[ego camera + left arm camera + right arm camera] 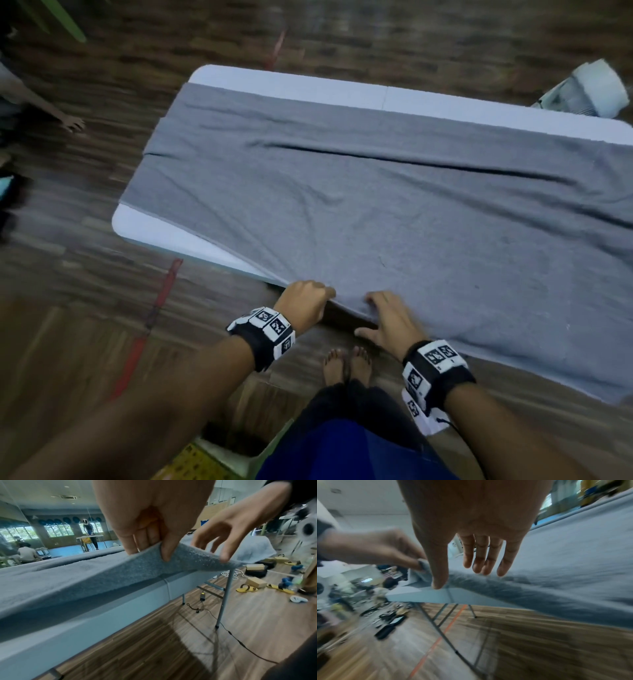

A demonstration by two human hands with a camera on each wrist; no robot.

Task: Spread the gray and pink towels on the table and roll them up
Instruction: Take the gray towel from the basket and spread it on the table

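The gray towel (394,205) lies spread over the white table (144,222), with a long crease across its middle and its near edge hanging past the table's front. My left hand (305,301) pinches that near edge between thumb and fingers and lifts it a little; the left wrist view shows the towel (102,572) in the left hand (150,545). My right hand (387,318) is just beside it with fingers spread and straight, its fingertips over the towel's edge. In the right wrist view the right hand (471,561) hovers above the towel (556,568). No pink towel is in view.
The table stands on a wooden floor (85,325) marked with a red tape line (161,301). My bare feet (346,366) are close to the table's front. A yellow basket (198,462) sits by my legs. A fan (589,89) stands beyond the far right corner.
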